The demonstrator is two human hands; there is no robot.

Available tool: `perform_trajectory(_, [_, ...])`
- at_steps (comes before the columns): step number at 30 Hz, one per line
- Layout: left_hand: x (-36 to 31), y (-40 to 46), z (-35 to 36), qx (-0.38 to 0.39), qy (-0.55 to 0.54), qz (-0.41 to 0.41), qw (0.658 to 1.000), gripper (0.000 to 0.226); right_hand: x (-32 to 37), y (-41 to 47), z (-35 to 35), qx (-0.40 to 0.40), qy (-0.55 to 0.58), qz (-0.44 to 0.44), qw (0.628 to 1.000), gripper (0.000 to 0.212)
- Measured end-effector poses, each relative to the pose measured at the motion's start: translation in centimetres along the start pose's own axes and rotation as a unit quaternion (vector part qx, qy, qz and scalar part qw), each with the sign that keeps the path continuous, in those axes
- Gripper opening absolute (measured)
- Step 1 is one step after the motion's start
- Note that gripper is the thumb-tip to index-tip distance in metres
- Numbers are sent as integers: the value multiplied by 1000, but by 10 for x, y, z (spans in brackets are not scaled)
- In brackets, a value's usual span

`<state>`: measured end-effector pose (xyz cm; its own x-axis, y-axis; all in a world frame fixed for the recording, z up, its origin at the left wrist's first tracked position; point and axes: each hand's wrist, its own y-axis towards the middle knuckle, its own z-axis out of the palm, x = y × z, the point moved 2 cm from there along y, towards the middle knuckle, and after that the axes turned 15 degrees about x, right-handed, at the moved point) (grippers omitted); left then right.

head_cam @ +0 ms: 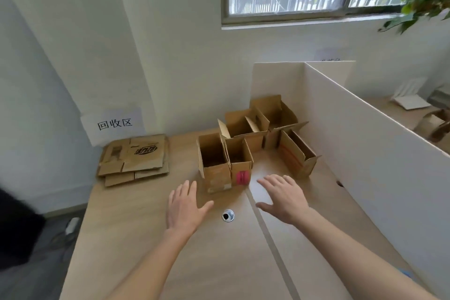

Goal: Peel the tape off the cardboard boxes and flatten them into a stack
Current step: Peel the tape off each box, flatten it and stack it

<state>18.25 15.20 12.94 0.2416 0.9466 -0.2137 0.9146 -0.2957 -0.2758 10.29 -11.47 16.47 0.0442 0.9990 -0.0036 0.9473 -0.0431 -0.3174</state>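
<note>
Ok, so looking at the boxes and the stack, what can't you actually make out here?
All in the head view:
- Tape on the upright boxes: too blurred to tell; the front boxes hide the rear ones' lower walls.
- Flattened stack: the top sheet covers those below, so there is no count.
- Pink label: print unreadable.
- Box beyond the white divider: cut off by the right edge.
</note>
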Motion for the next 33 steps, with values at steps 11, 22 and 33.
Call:
perform_trajectory(11, [2, 83, 66, 38, -44, -88, 994, 86, -4, 145, 82, 53, 115, -67, 990, 80])
perform_trajectory(22, [17, 192, 139, 57, -152, -123, 979, 95, 18, 252, 161, 42, 265, -23, 963, 89])
perform_trajectory(33, [8, 170, 177, -2, -391, -85, 917, 88, 38, 234, 187, -5, 419, -76, 905, 77])
